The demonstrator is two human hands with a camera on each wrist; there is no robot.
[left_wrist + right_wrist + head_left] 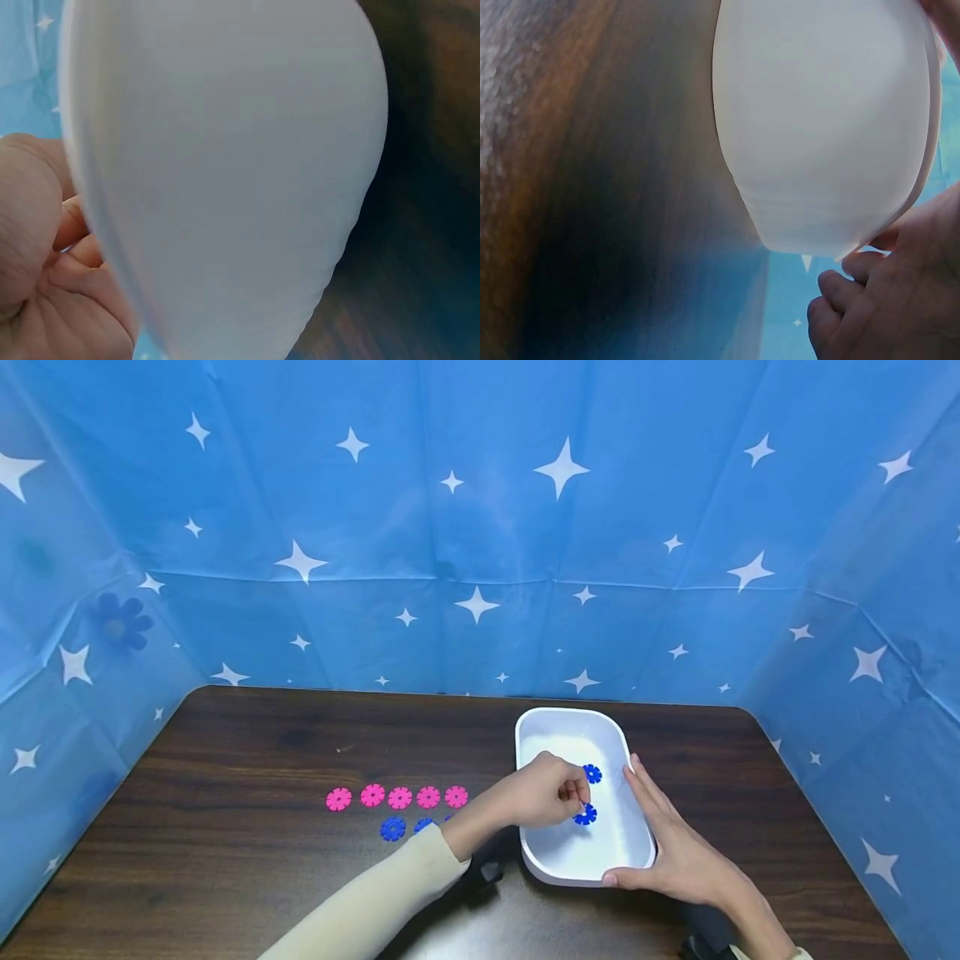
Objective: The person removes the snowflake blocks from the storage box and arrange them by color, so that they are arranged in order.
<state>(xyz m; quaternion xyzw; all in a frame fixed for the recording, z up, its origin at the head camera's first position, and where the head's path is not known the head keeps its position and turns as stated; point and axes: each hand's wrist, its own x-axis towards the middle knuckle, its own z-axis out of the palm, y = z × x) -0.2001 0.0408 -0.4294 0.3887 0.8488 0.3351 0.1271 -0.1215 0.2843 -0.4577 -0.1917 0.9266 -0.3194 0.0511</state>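
A white plastic tray stands on the table right of the middle, and its outer wall fills much of both wrist views. My left hand reaches over its left rim, thumb and fingertips pinching a blue notched plastic disc low inside; whether that disc touches the tray floor I cannot tell. Another blue disc lies in the tray just beyond. My right hand holds the tray's near right corner, thumb at the near rim and fingers along the right side. The left wrist view shows curled left fingers beside the rim.
Left of the tray, several pink notched discs lie in a row on the dark wooden table. Nearer are blue discs, some partly hidden by the left forearm. A blue star-patterned cloth surrounds the table's back and sides.
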